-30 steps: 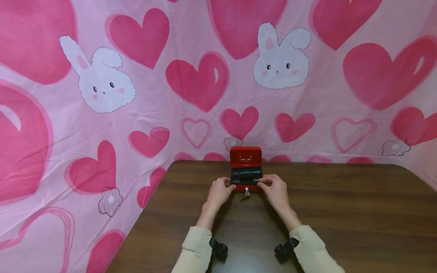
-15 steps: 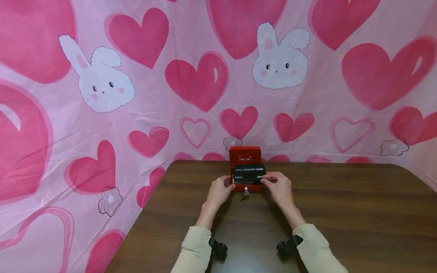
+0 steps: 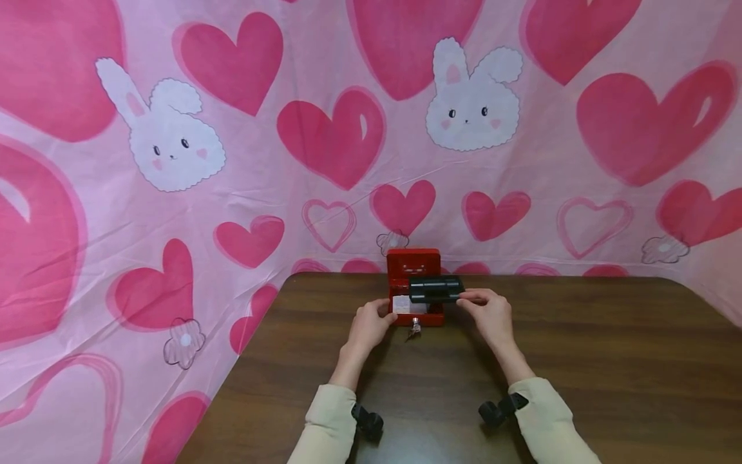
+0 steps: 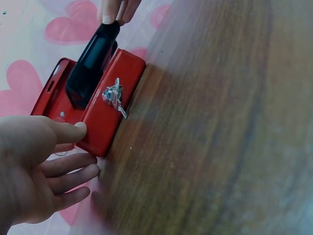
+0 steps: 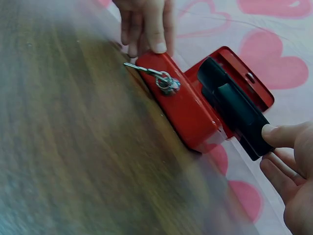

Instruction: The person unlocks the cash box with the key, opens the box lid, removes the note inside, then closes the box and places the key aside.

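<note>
A small red metal cash box (image 3: 429,319) stands with its lid (image 3: 413,263) raised at the table's far edge. My left hand (image 3: 368,327) holds its front left corner; in the left wrist view the thumb lies on the rim, with the other fingers at the side. Between the thumb and fingers of my right hand (image 3: 489,317) is the right end of a black coin tray (image 5: 235,108), lifted out and partly over the box. White paper (image 3: 401,304) shows inside, though the tray hides part of the interior. Keys (image 4: 115,98) hang from the front lock.
The brown wooden table (image 3: 580,361) extends to both sides and towards me. Behind it hangs a pink cloth (image 3: 539,161) printed with hearts and rabbits, close to the box. Black wrist cameras sit at both cuffs.
The black coin tray has risen from the box and shifted right in my right hand, uncovering the white paper. My left hand stays at the box's corner.
</note>
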The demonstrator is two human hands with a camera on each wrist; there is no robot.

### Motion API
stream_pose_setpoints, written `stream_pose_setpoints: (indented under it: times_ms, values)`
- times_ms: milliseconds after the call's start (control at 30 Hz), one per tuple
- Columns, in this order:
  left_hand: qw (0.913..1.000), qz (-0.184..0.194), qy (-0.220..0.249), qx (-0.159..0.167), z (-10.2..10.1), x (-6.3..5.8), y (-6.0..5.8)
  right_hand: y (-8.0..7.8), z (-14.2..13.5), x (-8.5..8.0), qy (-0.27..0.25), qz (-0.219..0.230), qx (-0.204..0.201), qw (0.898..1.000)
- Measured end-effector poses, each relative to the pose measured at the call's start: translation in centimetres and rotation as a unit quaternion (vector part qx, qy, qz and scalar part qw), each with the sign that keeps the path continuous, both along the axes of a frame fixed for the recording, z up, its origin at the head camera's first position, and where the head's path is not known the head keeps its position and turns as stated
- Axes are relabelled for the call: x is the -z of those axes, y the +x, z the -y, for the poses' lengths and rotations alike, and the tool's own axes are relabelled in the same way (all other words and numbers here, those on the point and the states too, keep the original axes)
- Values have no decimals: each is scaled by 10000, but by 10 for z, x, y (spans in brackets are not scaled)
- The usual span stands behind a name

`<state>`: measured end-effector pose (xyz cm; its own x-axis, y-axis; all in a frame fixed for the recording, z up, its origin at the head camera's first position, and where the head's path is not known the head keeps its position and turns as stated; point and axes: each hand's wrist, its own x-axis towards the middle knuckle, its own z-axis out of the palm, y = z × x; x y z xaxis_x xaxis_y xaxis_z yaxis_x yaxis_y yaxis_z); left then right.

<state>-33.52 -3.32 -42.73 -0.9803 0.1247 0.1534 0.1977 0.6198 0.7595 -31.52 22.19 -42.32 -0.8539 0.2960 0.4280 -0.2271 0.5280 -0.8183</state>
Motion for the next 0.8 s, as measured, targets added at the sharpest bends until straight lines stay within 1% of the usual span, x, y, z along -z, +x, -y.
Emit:
stream_pose_setpoints:
  times_ms: [133,267,367,533,800]
  values:
    - [10000,-52,-43,0,1,1,0,0,-8,1,-2,-10,19,10000]
    - [10000,-66,-41,20,1,2,-1,1,-16,2,-87,103,-1,9999]
    - [10000,-35,-61,-8,1,1,0,1,-23,2,-54,213,-3,9998]
    - [10000,-55,-42,-36,0,1,0,2,-34,0,42,243,-3,9997]
    - [9999,-60,-67,-60,0,1,0,8,-48,-3,148,386,-14,9991]
